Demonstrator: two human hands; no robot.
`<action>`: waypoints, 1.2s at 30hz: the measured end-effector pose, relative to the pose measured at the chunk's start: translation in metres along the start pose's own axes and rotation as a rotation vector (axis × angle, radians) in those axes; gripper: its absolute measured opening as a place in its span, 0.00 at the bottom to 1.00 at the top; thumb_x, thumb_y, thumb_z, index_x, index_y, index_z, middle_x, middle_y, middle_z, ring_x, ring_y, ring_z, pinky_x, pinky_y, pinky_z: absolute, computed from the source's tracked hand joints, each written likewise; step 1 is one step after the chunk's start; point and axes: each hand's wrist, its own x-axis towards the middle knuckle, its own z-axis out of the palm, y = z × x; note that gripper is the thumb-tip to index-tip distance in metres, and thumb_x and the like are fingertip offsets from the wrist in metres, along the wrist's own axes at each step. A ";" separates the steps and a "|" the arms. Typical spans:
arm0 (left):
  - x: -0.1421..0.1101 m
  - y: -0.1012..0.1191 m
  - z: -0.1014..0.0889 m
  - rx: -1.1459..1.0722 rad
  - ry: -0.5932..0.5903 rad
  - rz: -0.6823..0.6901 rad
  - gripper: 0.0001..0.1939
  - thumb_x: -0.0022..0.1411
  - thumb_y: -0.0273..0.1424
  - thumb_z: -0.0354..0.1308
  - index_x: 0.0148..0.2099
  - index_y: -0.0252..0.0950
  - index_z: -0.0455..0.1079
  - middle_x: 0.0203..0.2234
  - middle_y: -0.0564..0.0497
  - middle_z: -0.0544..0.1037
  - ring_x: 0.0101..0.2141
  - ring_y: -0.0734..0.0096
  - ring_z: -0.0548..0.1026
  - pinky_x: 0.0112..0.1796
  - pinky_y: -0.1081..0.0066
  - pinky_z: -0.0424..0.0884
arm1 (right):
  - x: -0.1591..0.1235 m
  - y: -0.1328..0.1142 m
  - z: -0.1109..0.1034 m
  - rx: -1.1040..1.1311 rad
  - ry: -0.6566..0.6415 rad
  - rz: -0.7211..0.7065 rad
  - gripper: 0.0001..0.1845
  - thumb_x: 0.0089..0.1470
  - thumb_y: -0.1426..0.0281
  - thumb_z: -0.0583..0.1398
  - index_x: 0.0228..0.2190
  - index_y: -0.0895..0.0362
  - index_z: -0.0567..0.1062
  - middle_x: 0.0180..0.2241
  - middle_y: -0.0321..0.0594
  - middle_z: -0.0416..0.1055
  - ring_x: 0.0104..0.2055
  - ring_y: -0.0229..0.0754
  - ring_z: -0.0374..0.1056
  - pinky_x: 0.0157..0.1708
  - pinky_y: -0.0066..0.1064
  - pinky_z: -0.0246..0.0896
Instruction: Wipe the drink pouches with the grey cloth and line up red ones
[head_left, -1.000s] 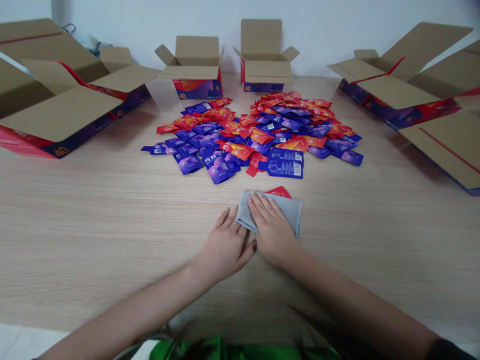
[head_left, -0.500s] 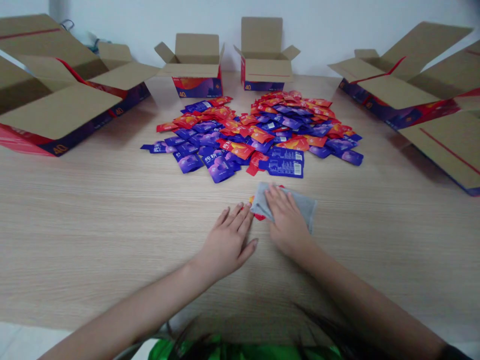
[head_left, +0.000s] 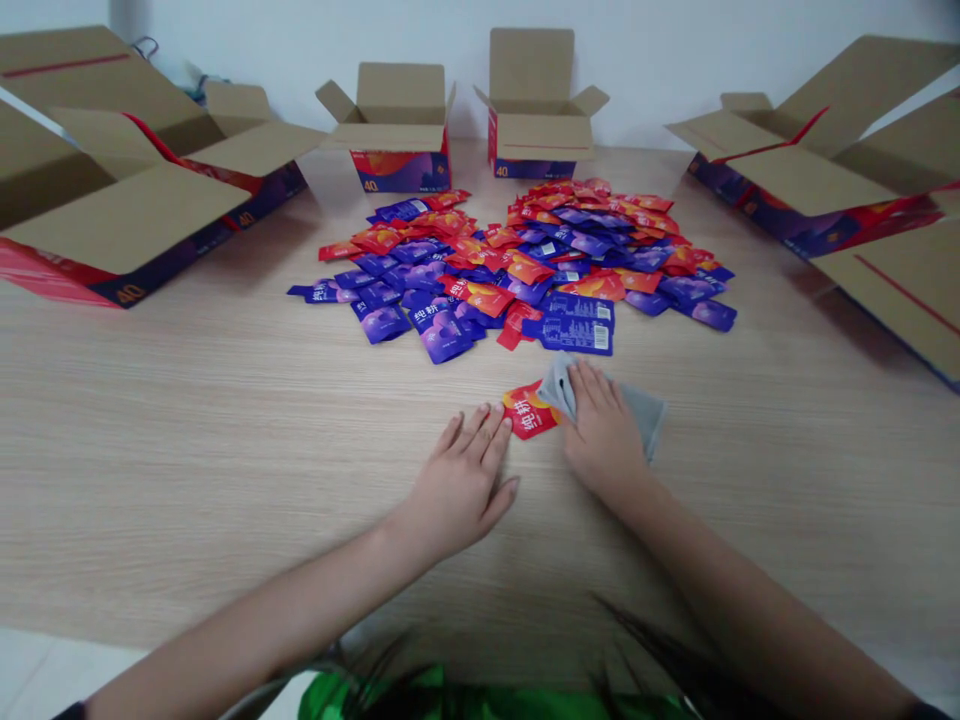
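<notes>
Right fingers (head_left: 594, 386) lie on cloth (head_left: 646, 415) overlapping red pouch (head_left: 527, 412).

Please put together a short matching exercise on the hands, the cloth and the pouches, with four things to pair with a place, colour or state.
Column one
1. Cloth
2. Left hand
3. Single red pouch
4. Pile of pouches

Column two
A. Mixed red and purple-blue, in front of the two back boxes
B. Flat on the table, partly covered by the cloth
C. Grey, under the right hand
D. Palm down, fingertips at the edge of the single red pouch

Right pairs
1-C, 2-D, 3-B, 4-A
</notes>
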 end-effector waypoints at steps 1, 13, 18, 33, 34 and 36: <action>0.000 0.000 0.000 0.001 0.002 0.001 0.31 0.68 0.41 0.45 0.67 0.27 0.53 0.65 0.37 0.54 0.65 0.52 0.51 0.62 0.51 0.50 | -0.001 -0.002 0.000 -0.010 -0.005 -0.016 0.34 0.53 0.74 0.50 0.61 0.72 0.58 0.65 0.57 0.52 0.67 0.56 0.45 0.64 0.50 0.42; 0.001 -0.001 -0.002 -0.016 -0.011 0.001 0.31 0.67 0.41 0.47 0.66 0.27 0.55 0.64 0.37 0.56 0.64 0.52 0.53 0.61 0.51 0.52 | -0.007 0.000 0.000 -0.014 0.000 -0.121 0.35 0.51 0.75 0.51 0.61 0.73 0.57 0.65 0.58 0.50 0.68 0.58 0.41 0.63 0.53 0.42; 0.001 -0.001 -0.003 -0.021 -0.010 0.004 0.28 0.66 0.40 0.49 0.61 0.27 0.61 0.61 0.35 0.62 0.64 0.51 0.54 0.61 0.51 0.52 | -0.012 -0.011 -0.002 0.100 -0.101 -0.359 0.37 0.48 0.77 0.52 0.61 0.69 0.58 0.66 0.52 0.49 0.68 0.51 0.41 0.65 0.47 0.41; -0.001 -0.002 -0.001 0.001 -0.006 0.010 0.31 0.68 0.42 0.45 0.66 0.28 0.54 0.65 0.38 0.55 0.65 0.53 0.52 0.61 0.52 0.51 | 0.005 0.007 0.001 0.109 -0.011 -0.139 0.33 0.52 0.76 0.50 0.60 0.72 0.60 0.64 0.57 0.54 0.67 0.52 0.47 0.64 0.49 0.44; 0.000 -0.001 -0.001 0.003 -0.002 0.008 0.31 0.68 0.41 0.45 0.67 0.28 0.52 0.65 0.39 0.54 0.65 0.53 0.51 0.61 0.52 0.51 | 0.006 0.009 0.002 0.092 0.012 -0.084 0.33 0.52 0.76 0.50 0.59 0.73 0.60 0.63 0.59 0.54 0.66 0.53 0.47 0.64 0.50 0.45; 0.001 -0.001 -0.002 0.007 -0.002 0.005 0.32 0.68 0.41 0.46 0.66 0.27 0.53 0.65 0.37 0.55 0.65 0.52 0.52 0.61 0.52 0.51 | 0.002 0.003 0.003 0.074 0.011 -0.098 0.34 0.51 0.76 0.51 0.59 0.74 0.59 0.64 0.60 0.52 0.67 0.55 0.45 0.63 0.51 0.44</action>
